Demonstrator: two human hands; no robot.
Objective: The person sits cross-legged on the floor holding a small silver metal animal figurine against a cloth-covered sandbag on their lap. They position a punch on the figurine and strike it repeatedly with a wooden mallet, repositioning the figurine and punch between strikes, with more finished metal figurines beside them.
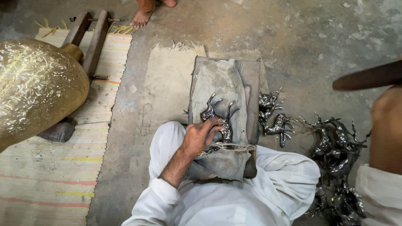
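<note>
My left hand [203, 134] presses a dark metal deer figurine [218, 114] with brass-tipped antlers and legs onto a grey cloth pad [222, 79] that lies over my lap. A cord [234, 146] runs across the pad just below the figurine. My right hand [387, 121] is raised at the right edge, blurred and close to the camera. It grips a dark brown wooden stick [366, 77] that points left, above the floor and well clear of the figurine.
Two loose metal figurines [274, 119] lie right of the pad, and a tangled heap of several more [337, 146] sits further right. A large embossed brass vessel [37, 88] rests on a wooden frame [90, 37] over a striped mat [50, 175]. Another person's bare foot [143, 14] stands at the top.
</note>
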